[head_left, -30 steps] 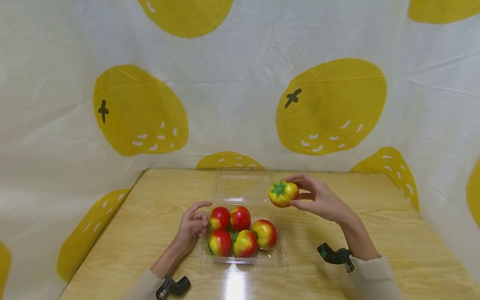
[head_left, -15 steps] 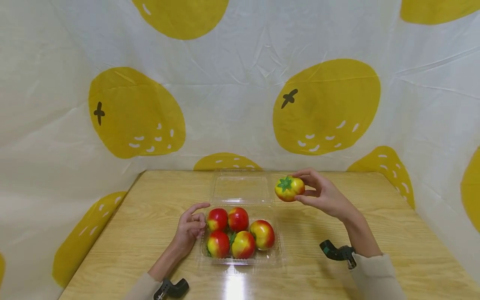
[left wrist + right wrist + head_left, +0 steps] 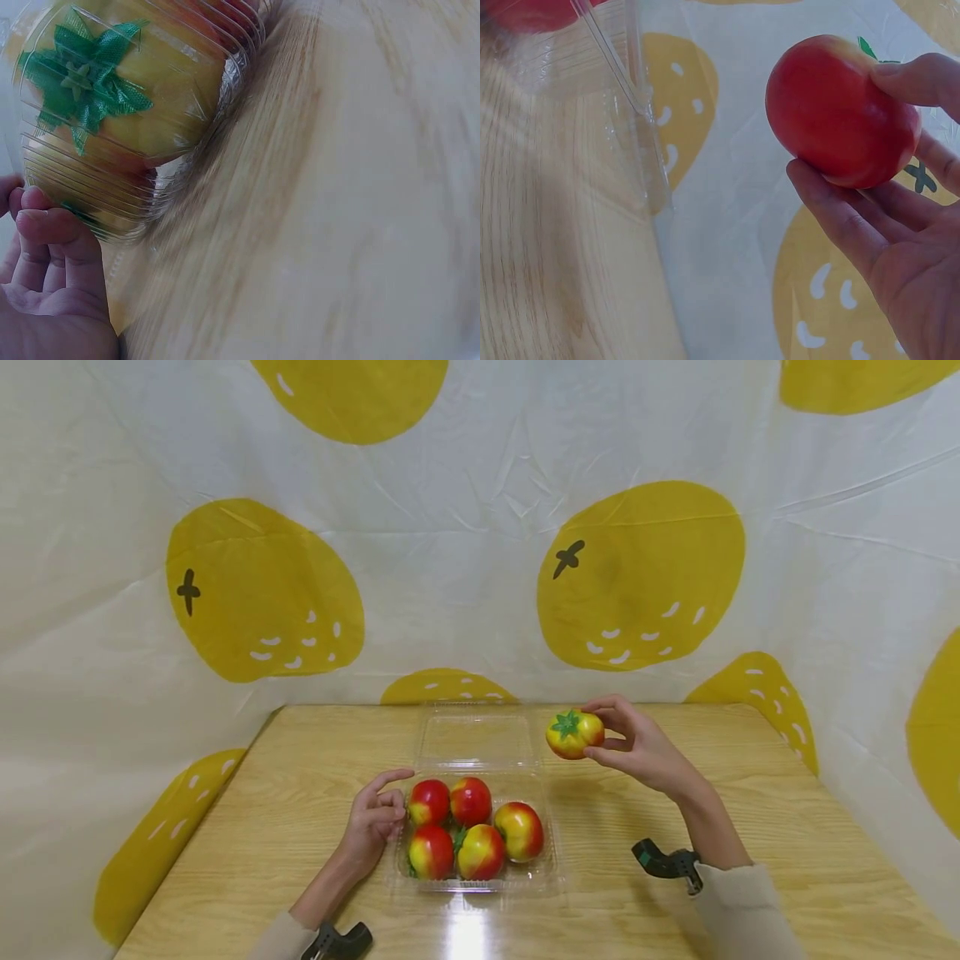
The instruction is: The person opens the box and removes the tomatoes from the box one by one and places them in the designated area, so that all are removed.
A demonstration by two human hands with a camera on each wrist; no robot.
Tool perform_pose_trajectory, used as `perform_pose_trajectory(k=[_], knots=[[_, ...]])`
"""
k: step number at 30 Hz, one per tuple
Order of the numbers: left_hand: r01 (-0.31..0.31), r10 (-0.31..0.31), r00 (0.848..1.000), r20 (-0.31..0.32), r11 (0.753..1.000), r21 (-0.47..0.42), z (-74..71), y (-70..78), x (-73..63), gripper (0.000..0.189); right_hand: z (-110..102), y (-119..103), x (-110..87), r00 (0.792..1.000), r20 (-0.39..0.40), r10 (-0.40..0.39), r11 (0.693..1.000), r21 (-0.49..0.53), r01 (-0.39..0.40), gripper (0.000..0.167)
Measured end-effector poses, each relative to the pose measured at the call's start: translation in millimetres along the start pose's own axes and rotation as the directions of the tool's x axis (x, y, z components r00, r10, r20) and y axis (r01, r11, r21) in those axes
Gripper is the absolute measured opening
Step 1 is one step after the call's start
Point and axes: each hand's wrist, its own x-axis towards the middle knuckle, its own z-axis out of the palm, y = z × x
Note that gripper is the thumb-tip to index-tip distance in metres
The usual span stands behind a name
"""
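My right hand [image 3: 637,747] holds an artificial tomato [image 3: 574,733], yellow and red with a green star-shaped leaf top, between thumb and fingers. It is raised above the table, to the right of the open lid. In the right wrist view the tomato's glossy red side [image 3: 836,112] faces the camera. A clear plastic clamshell container [image 3: 551,860] lies open on the table with several similar tomatoes [image 3: 481,852] in its base. At the container's left rim, my left hand [image 3: 369,822] pinches the edge, index finger extended. The left wrist view shows the thumb and fingers [image 3: 56,262] against the ribbed plastic wall.
The container's lid [image 3: 476,739] lies folded back toward the rear of the wooden table [image 3: 315,760]. A white cloth with printed yellow fruit [image 3: 450,602] hangs behind and along both sides. Each wrist wears a black camera mount [image 3: 667,862].
My right hand has moved slightly up and away from the container base with the tomato. The left hand stays at the rim. The whole head view has shifted a little.
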Motion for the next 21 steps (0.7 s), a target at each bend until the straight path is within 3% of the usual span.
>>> perform_pose_trajectory(k=[21], knots=[[-0.04, 0.04, 0.999, 0.021, 0.999, -0.002, 0.1, -1.4, -0.5, 0.052, -4, 18, -1.5, 0.999, -0.035, 0.001, 1.0, -0.011, -0.002, 0.059]])
